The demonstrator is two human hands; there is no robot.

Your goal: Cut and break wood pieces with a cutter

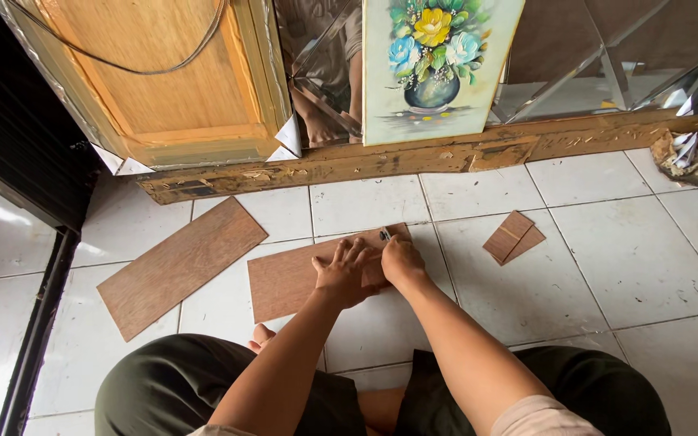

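both hands meet on the same brown board (292,278), which lies flat on the white tile floor (624,250) straight ahead of the person's knees. the left hand (347,273) is spread wide, palm down, fingers fanned toward the far right end of the board, pressing it to the floor. the right hand (400,260) is just beside it, touching it, curled narrow around a small dark tool (384,235) whose tip shows at the board's far right corner; what kind of tool it is cannot be told, as it is too small. the board's long axis runs left to right with a slight tilt, its right end farther from the person than its left. both hands work at that right end, the right hand nearer the corner, and the rest of the board stretches away leftward. both forearms reach forward from the body and converge over the board, elbows low above the dark green trousers.

a longer plank (181,266) lies slanted, well apart to the left. two small offcuts (513,237) lie overlapping to the right. beyond them a rough wooden beam (446,157) runs along the floor, with a flower painting (434,64), a mirror and a wooden frame (163,81) leaning above it.
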